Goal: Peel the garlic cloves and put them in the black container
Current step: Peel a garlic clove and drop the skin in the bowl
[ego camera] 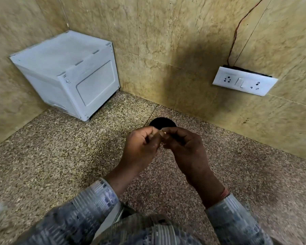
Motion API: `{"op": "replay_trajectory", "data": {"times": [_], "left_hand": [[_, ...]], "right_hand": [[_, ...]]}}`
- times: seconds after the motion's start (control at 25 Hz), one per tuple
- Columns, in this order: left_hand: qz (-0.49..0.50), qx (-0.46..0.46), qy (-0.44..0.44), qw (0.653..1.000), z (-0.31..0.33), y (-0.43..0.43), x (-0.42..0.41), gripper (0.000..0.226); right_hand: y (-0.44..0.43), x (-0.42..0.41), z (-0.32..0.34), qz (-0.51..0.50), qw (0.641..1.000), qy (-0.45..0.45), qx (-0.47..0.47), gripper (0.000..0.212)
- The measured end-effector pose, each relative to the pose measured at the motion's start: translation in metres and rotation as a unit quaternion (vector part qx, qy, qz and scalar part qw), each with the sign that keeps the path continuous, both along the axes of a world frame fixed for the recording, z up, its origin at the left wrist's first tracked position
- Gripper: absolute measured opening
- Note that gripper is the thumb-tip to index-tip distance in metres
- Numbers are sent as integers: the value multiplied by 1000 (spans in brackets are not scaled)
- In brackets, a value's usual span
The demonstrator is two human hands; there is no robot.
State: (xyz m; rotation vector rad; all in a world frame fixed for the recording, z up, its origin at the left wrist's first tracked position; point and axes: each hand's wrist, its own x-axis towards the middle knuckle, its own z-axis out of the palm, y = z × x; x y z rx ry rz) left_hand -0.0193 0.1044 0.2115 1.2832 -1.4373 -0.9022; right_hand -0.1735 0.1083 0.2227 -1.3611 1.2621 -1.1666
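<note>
While the black container (162,121) sat on the speckled counter (60,165) near its back edge, the left hand (140,147) and right hand (184,147) met just before it, curled fingertips of both pinching one garlic clove (163,133). A white box (65,73) filled the counter's back left corner.

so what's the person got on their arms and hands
The left sleeve and right sleeve are long, blue-grey with pale striped patterning, cuffed at the wrists. A reddish thread band sits on the right wrist. The left hand and right hand are bare.
</note>
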Motion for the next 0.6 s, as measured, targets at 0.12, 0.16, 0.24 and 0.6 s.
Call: {"op": "replay_trajectory", "data": {"times": [0.12,0.16,0.24,0.6], "left_hand": [[-10,-36,-74,997,2,-13,18,24],[-20,-37,-79,996,2,-16,22,21],[-36,12,-22,999,-1,-21,28,19],[-77,204,229,949,-27,-40,38,16]], "right_hand": [[-10,12,0,-17,999,50,4,13],[-12,15,0,-27,999,41,17,12],[-15,25,2,-50,994,-62,73,14],[-13,60,-6,-121,914,-328,204,21]]}}
